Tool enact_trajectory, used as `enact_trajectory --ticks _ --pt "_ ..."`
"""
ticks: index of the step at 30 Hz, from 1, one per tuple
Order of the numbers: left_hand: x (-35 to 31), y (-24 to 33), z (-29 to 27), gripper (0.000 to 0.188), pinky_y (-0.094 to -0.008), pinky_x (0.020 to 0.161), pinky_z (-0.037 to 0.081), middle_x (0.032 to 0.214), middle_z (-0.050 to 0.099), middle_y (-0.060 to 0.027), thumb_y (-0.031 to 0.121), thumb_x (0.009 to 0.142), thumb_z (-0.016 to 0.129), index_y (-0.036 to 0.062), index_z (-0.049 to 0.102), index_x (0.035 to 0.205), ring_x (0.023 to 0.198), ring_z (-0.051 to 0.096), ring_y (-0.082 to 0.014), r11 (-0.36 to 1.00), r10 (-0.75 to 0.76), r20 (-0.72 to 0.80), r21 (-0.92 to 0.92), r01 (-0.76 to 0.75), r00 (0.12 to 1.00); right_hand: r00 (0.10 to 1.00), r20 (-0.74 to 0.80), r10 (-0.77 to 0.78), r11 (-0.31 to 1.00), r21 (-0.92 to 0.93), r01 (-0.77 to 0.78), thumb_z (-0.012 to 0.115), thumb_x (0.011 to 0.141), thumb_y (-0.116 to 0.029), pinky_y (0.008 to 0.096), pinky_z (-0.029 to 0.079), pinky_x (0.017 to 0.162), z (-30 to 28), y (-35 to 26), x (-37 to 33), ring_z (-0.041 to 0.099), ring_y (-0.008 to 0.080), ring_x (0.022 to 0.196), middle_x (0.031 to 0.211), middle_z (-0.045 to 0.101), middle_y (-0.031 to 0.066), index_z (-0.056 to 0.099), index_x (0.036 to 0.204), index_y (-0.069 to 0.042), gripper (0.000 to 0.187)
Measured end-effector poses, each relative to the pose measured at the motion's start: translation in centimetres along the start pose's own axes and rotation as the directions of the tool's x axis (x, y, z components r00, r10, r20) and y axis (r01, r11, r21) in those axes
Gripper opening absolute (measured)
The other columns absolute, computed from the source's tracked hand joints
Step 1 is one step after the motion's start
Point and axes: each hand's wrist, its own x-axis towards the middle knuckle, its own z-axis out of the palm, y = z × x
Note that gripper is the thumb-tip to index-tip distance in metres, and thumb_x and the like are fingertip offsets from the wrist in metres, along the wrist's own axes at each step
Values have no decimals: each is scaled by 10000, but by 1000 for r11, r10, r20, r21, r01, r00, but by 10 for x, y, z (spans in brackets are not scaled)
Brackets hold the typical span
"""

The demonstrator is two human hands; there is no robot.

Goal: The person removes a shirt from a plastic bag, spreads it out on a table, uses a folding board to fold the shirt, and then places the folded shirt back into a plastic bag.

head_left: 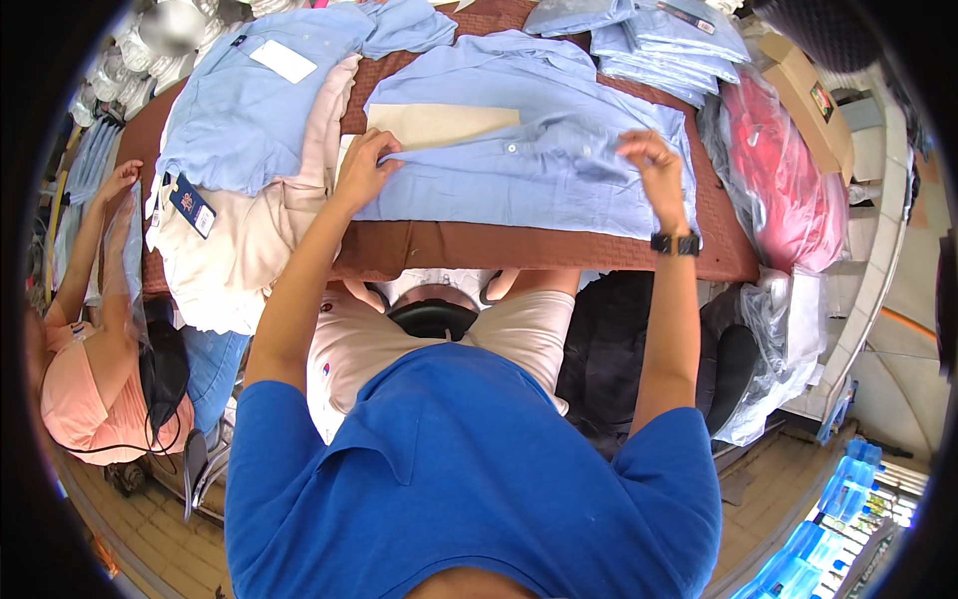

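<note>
A light blue button-up shirt [469, 195] lies spread in front of me, creased along its button front. A cream sheet of card [444, 127] rests on it, the shirt's edge drawn partly over the card. At the near left end of the card, my left hand [366, 172] is closed, its fingertips pinching the shirt's edge. My right hand [654, 170], with a dark band on the wrist, hovers at the right end of the shirt. Its fingers are loosely bent and apart, and nothing shows in them.
Blue and cream shirts with tags form a pile [264, 130] at left. Bagged blue shirts [669, 45] are stacked far right, near a cardboard box [810, 105] and a bagged red bundle [773, 170]. Another person's hand [122, 180] is at far left. Brown cloth [479, 250] covers the table.
</note>
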Motion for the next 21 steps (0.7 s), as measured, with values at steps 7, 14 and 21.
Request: enact_trajectory --ticks 7,14,21 --pt "-1 -1 1 211 -330 908 537 1046 584 -74 -65 802 747 18 664 977 1039 604 -238 996 19 36 85 -22 999 941 -310 139 944 -246 -220 680 899 -44 358 526 751 30 33 -64 661 264 904 1013 685 134 728 1089 -64 197" --pt "4 -6 3 191 -380 950 468 1062 629 -76 -9 789 752 44 722 970 1059 585 -292 996 -29 59 -81 34 998 946 -233 226 907 -304 -292 739 807 -56 465 508 782 59 30 -70 649 375 910 991 665 217 655 1055 -28 264" --pt "3 1 -4 131 -398 936 465 1075 619 -67 135 849 722 67 715 961 1069 557 -292 985 44 82 160 -56 996 957 -193 -214 773 -632 45 686 829 -61 481 425 893 93 -37 -27 524 370 1051 1118 581 150 671 1124 -119 301"
